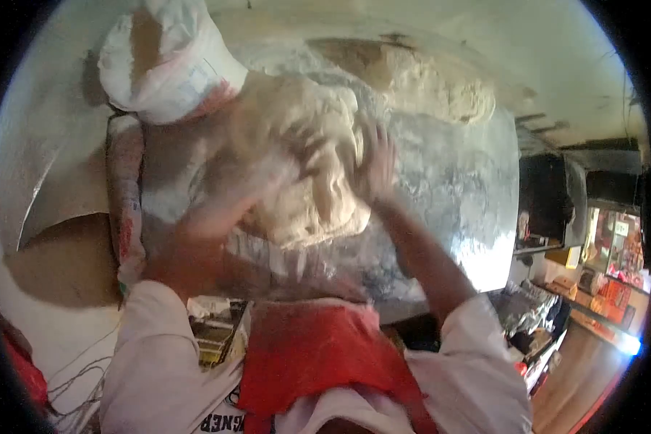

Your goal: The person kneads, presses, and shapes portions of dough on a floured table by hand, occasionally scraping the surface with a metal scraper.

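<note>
A large, lumpy mass of pale dough (318, 195) lies on the grey metal worktop (448, 181), its surface folded and creased. Over its left part is my left hand (271, 173), smeared by motion, so its fingers cannot be made out. My right hand (377, 163) is at the dough's right edge, its fingers stretched out and pointing away from me. Both hands look dusted with flour.
An open white sack (188, 72) stands at the back left, beside a rolled sack (126, 188) along the worktop's left edge. Loose flour (441, 87) is heaped at the back. Shelves with assorted items (535, 311) are at the lower right.
</note>
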Tool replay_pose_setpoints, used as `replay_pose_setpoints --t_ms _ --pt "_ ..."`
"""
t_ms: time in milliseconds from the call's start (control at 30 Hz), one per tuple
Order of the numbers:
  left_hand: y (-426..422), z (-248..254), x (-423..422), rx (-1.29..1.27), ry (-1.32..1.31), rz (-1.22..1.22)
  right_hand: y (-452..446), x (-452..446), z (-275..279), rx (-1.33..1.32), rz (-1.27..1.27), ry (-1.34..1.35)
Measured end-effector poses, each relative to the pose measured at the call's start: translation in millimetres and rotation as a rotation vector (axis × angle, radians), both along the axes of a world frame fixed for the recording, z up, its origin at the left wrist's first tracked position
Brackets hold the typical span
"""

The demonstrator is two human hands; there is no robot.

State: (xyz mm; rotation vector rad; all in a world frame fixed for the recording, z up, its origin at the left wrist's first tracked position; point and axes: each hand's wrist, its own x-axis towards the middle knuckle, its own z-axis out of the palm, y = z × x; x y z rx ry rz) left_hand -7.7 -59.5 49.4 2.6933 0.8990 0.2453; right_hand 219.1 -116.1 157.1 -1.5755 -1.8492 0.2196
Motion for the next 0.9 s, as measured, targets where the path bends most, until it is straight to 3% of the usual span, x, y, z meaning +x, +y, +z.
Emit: replay_pose_setpoints --t_ms 67,100,133,200,300,433,533,600,633,700,733,800,833,867,900 --pt "27 100 57 0.010 0.355 0.029 55 -4 17 -0.097 0.110 0.069" --pt "42 102 75 -0.074 0.336 0.037 75 -2 -31 -0.102 0.148 -0.117" --pt "43 81 83 -0.162 0.263 0.067 89 1 -81 -0.107 0.192 -0.303" --pt "39 43 91 -0.238 0.170 0.143 66 -15 -73 -0.196 0.138 -0.081" --pt "51 -2 103 -0.239 0.116 0.232 98 2 -119 -0.103 0.191 -0.159" --pt "65 -45 107 -0.289 0.035 0.289 107 7 -119 -0.048 0.200 -0.102" --pt "59 -91 109 -0.381 -0.244 0.352 105 6 -98 -0.048 0.219 -0.157" --pt "51 -62 106 -0.297 0.068 0.286 93 8 -87 -0.078 0.228 -0.140" --pt "32 -53 104 -0.294 0.181 0.248 81 11 -87 -0.206 0.232 -0.003" --pt "-22 -27 98 -0.336 0.275 0.216 23 2 -97 -0.385 0.192 0.143" --pt "-43 -17 97 -0.353 0.324 0.202 -2 4 -104 -0.302 0.331 0.127" --pt "-62 -5 99 -0.409 0.428 0.144 -13 13 -119 -0.199 0.346 -0.008" --pt "-59 -3 101 -0.338 0.268 0.206 -10 15 -125 -0.198 0.321 -0.007" --pt "-66 -25 102 -0.340 0.267 0.205 -5 20 -138 -0.139 0.331 -0.025" --pt "-75 -70 107 -0.543 -0.196 0.303 -6 18 -130 -0.141 0.297 -0.016"
